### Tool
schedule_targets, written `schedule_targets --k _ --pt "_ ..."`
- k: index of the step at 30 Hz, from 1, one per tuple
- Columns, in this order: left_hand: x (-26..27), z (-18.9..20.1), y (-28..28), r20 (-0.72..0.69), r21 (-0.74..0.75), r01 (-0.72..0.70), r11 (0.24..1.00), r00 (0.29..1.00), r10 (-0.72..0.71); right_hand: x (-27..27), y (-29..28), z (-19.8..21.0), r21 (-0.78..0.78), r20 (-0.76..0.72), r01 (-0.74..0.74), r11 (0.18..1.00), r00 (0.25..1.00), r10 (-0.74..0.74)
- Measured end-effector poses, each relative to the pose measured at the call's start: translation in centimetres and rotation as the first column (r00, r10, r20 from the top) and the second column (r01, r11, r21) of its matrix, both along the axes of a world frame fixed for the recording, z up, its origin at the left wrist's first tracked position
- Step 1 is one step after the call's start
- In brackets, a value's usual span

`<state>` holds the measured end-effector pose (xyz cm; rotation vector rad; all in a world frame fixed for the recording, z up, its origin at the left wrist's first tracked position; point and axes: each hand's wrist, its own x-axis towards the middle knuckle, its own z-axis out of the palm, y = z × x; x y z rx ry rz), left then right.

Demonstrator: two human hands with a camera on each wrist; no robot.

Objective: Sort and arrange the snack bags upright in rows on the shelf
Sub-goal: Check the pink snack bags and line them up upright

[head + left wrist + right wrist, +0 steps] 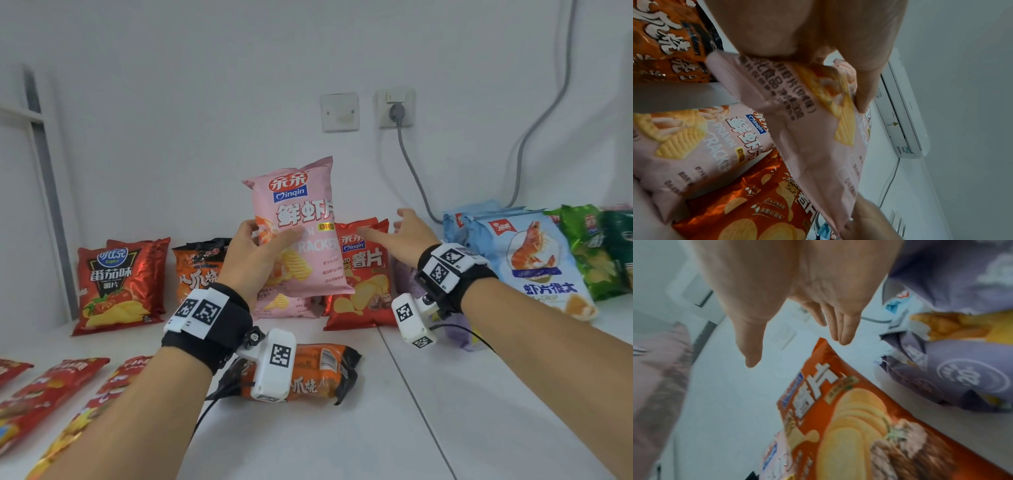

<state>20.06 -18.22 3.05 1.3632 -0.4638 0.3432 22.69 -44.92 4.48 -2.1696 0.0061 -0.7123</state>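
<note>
A pink prawn cracker bag [297,226] is held up off the shelf [479,394] by the left hand [255,255], thumb on the front and fingers curled round its left edge, so it's properly gripped. The bag's long axis is kept close to vertical, top seal pointing up and leaning a bit to the right, printed front turned toward the head camera. It's hovering just in front of a second pink bag [688,151] that is stood upright against the back wall, seen best from the left wrist. The right hand [407,233] is stretched out flat with fingers straight, nothing held, reaching over the top of the red potato chip bag [363,277] stood right beside the pink ones. Further left, an orange bag [197,269] and a red tomato chip bag [120,284] are lined up upright too. One more orange bag [322,375] is left lying flat, long side running left to right.
</note>
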Motion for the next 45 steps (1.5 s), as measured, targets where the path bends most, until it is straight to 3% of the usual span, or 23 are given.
schedule_targets --k 4,6,9,13,18,23,26,31,35,37,42,45 --pt "-0.4 0.0 -0.2 0.010 0.022 -0.005 1.000 1.000 0.004 -3.2 1.4 0.2 0.038 0.270 -0.145 0.989 0.954 0.130" --pt "-0.7 -0.1 -0.5 0.015 0.042 -0.002 0.999 1.000 0.001 -4.6 2.6 -0.3 0.093 0.224 -0.352 0.931 0.919 0.325" --pt "-1.3 -0.3 -1.1 0.014 0.067 0.031 0.997 0.999 -0.032 -5.6 4.1 -1.7 0.234 0.098 -0.585 0.776 0.808 0.580" --pt "-2.1 -0.8 -1.8 0.019 0.088 0.129 0.988 0.991 -0.132 -5.6 4.7 -3.0 0.289 0.111 -0.644 0.708 0.757 0.643" --pt "-2.6 -0.6 -1.4 0.018 0.038 0.194 0.980 0.981 -0.195 -5.8 4.6 -2.6 0.472 0.186 -0.708 0.525 0.663 0.725" --pt "-2.7 -0.3 -1.2 0.026 0.049 0.199 0.979 0.979 -0.201 -6.2 4.5 -2.0 0.509 0.213 -0.729 0.457 0.621 0.754" --pt "-2.6 -0.2 -1.5 0.042 0.016 0.145 0.989 0.989 -0.145 -6.1 4.4 -2.2 0.490 0.233 -0.722 0.489 0.649 0.724" --pt "-2.3 -0.2 -1.5 0.050 0.087 0.028 0.996 0.998 -0.032 -5.8 4.4 -2.9 0.336 0.260 -0.589 0.735 0.808 0.529" --pt "-2.3 -0.7 -2.0 0.053 0.167 0.032 0.985 0.998 -0.041 -5.9 4.5 -3.2 0.209 0.280 -0.540 0.815 0.832 0.479" --pt "-2.2 -0.7 -1.9 0.048 0.142 0.039 0.989 0.998 -0.046 -5.7 4.3 -3.3 0.192 0.282 -0.582 0.790 0.804 0.524" --pt "-2.5 -0.3 -1.5 0.012 0.045 0.134 0.990 0.991 -0.134 -5.4 3.5 -3.0 0.354 0.330 -0.676 0.647 0.737 0.589" --pt "-2.8 -0.3 -1.7 0.014 0.056 0.185 0.981 0.982 -0.186 -5.5 3.3 -3.3 0.385 0.279 -0.716 0.582 0.692 0.666"
